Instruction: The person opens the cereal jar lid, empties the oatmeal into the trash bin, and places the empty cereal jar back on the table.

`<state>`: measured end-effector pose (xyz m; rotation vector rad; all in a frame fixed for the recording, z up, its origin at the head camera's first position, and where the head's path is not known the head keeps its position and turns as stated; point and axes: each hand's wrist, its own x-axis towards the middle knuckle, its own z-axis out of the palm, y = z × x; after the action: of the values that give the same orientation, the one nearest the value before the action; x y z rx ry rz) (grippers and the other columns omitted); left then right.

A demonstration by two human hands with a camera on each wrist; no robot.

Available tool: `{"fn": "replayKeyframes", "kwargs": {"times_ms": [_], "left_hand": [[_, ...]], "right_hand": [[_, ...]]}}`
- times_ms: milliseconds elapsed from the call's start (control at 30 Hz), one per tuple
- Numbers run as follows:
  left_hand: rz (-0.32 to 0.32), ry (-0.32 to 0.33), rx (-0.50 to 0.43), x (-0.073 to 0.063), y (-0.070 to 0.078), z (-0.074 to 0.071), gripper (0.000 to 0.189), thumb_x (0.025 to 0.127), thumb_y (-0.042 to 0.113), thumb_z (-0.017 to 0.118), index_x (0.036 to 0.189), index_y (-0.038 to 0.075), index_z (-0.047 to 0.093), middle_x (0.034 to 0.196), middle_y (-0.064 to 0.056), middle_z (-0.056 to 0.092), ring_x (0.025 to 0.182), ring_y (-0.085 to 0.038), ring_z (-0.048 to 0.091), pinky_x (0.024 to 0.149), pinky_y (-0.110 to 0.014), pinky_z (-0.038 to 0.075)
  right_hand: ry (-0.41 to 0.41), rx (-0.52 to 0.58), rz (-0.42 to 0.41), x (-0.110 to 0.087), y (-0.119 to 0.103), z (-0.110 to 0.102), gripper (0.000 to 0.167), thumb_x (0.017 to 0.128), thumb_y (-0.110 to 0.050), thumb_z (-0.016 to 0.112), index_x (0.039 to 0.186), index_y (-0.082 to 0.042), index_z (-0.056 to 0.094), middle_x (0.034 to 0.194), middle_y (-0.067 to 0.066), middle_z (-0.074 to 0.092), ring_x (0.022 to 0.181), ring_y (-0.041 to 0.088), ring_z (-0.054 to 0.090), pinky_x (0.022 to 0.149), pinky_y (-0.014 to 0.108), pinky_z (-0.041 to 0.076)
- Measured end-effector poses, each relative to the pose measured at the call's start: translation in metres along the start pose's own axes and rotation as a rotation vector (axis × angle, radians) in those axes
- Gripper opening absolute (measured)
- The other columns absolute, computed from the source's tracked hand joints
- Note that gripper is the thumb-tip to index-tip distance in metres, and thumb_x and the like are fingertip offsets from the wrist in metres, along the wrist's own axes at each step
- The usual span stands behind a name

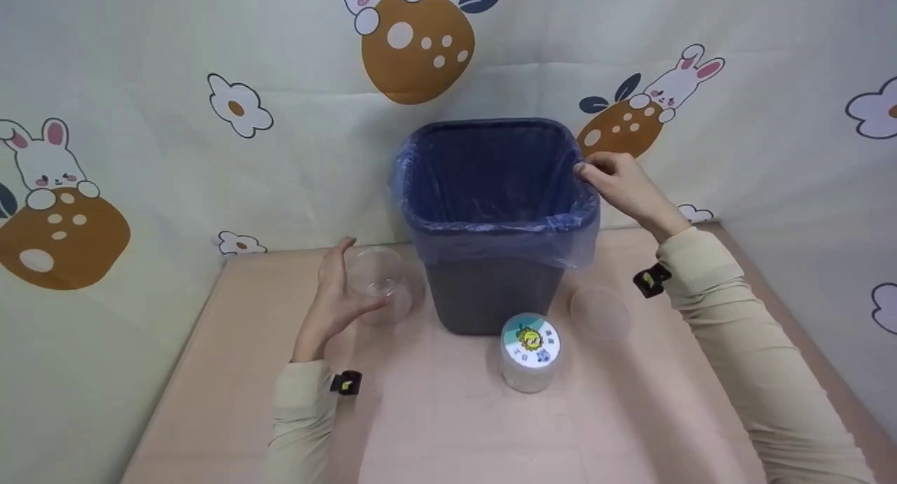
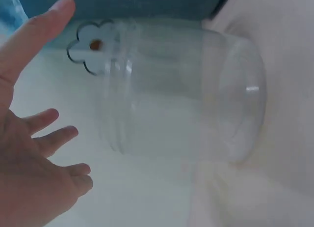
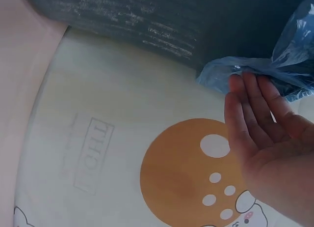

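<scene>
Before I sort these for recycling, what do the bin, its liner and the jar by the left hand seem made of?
Bin: probably matte grey plastic, showing pale scuffs.
Liner: thin, shiny blue plastic film, wrinkled and see-through where it overhangs.
Jar: smooth, glossy and transparent with bright highlights; likely plastic, though glass is possible.

Left-wrist view cuts off your left hand [image 2: 34, 168] at left, bin [image 2: 122, 3] at top. Right-wrist view crops your right hand [image 3: 274, 143] and liner [image 3: 297, 40] at right. Lettering on jar lid [image 1: 531, 341] too small to read.
</scene>
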<state>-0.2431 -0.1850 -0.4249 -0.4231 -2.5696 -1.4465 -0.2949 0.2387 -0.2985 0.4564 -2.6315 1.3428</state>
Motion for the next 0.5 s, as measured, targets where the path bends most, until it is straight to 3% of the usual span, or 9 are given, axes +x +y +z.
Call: {"fn": "replayKeyframes", "kwargs": {"times_ms": [200, 333, 500], "left_hand": [[0.129, -0.064, 0.093, -0.009, 0.007, 0.007, 0.101, 0.065, 0.006, 0.088, 0.145, -0.002, 0.026, 0.151, -0.025, 0.022, 0.140, -0.047, -0.002, 0.108, -0.064, 0.011], [0.224, -0.086, 0.129, -0.014, 0.013, 0.012, 0.102, 0.062, 0.010, 0.090, 0.142, -0.006, 0.028, 0.149, -0.029, 0.021, 0.139, -0.048, 0.003, 0.109, -0.060, 0.008], [0.317, -0.086, 0.177, -0.018, 0.024, 0.015, 0.099, 0.060, 0.007, 0.090, 0.139, -0.006, 0.032, 0.146, -0.031, 0.023, 0.137, -0.046, 0.012, 0.109, -0.058, 0.011]], "right_hand": [[-0.021, 0.088, 0.034, -0.004, 0.013, -0.001, 0.047, 0.103, -0.035, 0.043, 0.114, 0.008, 0.060, 0.099, 0.005, 0.061, 0.090, 0.013, 0.056, 0.081, 0.025, 0.045], [-0.049, 0.192, 0.060, -0.012, 0.022, -0.002, 0.061, 0.104, -0.044, 0.033, 0.123, 0.009, 0.056, 0.108, 0.004, 0.064, 0.100, 0.010, 0.060, 0.093, 0.033, 0.046], [-0.061, 0.227, 0.069, -0.022, 0.038, -0.001, 0.065, 0.105, -0.044, 0.023, 0.131, 0.009, 0.051, 0.119, 0.013, 0.061, 0.105, 0.012, 0.060, 0.097, 0.034, 0.045]]}}
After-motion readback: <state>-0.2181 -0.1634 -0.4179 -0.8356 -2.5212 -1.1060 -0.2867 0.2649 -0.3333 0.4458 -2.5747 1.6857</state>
